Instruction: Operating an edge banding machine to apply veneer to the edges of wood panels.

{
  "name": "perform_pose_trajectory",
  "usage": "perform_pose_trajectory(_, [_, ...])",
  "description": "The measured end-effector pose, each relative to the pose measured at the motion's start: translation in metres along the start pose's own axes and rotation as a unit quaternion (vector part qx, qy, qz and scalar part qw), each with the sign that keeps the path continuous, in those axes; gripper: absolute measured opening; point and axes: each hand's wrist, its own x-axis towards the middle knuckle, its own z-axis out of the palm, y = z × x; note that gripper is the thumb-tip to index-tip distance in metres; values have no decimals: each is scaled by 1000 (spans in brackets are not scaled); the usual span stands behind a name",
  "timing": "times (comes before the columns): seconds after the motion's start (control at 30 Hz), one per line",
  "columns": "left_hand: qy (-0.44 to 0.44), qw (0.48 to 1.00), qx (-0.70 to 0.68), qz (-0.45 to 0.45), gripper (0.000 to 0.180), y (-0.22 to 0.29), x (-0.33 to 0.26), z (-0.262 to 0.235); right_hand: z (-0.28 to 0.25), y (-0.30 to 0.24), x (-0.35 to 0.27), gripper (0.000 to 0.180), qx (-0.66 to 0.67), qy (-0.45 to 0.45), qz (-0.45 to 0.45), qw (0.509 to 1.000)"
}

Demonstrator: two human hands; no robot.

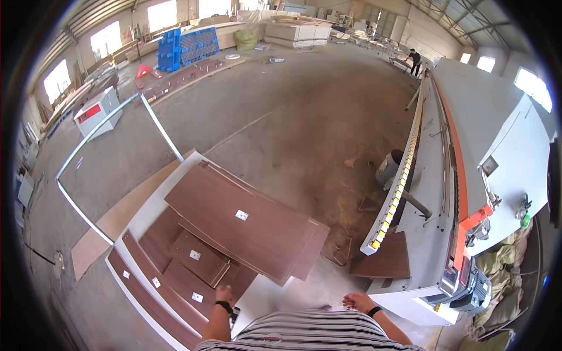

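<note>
My left hand (224, 295), with a dark band at the wrist, is in front of my body at the near edge of a stack of brown wood-look panels (199, 281). Its fingers look curled in; whether anything is in them is hidden. Off to the right, my right hand (358, 302), also banded at the wrist, hangs in front of my striped shirt. Those fingers are bent together, with nothing visible in them. A large brown panel (257, 219) with a white label lies across the top of the stack. Smaller labelled panels (196, 255) lie at its left.
A long machine (445, 175) with an orange rail and a row of yellow-marked rollers (391, 216) runs along my right. Near it stands a bucket (387, 169). A metal frame (88, 140) rises behind the stack. Blue pallets (187, 50) stand far left; a person (415, 61) works far off.
</note>
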Motion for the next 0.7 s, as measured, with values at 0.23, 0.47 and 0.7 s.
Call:
perform_pose_trajectory(0.23, [-115,720,517,448,21,-76,23,38,-26,23,21,22,33,-16,8,999])
perform_pose_trajectory(0.47, [-33,845,441,301,27,-37,-27,69,-81,58,30,27,97,-39,-78,991])
perform_pose_trajectory(0.7, [-28,865,463,194,38,-20,-19,100,-119,83,36,20,178,-13,-108,978])
